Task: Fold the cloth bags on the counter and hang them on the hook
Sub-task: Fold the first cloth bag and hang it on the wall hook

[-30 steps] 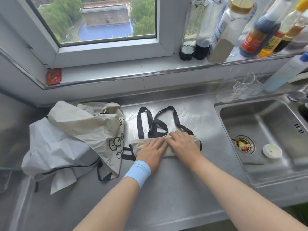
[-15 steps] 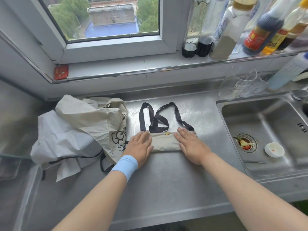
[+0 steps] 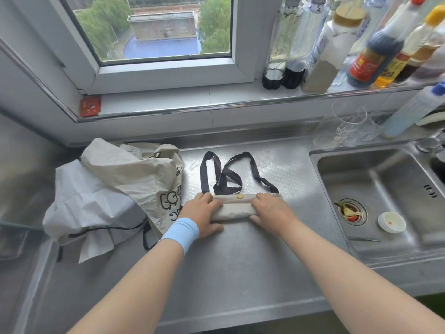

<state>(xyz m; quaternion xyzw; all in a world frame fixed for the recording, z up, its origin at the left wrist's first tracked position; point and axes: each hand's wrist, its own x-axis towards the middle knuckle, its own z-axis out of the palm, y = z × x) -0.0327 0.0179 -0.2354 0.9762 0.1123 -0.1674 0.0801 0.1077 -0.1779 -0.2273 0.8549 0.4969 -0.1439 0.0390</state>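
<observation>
**Folded bag on the worktop, held at both ends.** The bag [image 3: 232, 208] lies mid-worktop [image 3: 240, 266], between the pile [image 3: 115, 189] of unfolded bags at left and the sink [image 3: 375, 186] at right. Its dark straps [image 3: 226, 177] lie loose and crossed on the far side. The left hand [image 3: 202, 213] and right hand [image 3: 269, 209] each take one end of the fold. Each grip appears clamped on the bag, fingers over the top and thumb at the near edge.

Probable faults:
- (a) The soft cloth springs open on the smooth steel if either grip eases too soon.
- (b) The unsecured straps get caught unevenly in the fold, or trail and snag the pile on lifting.
- (c) A slide to the right brings the bag to the sink, whose drain holds scraps [image 3: 348, 210].

No hook is in view.
</observation>
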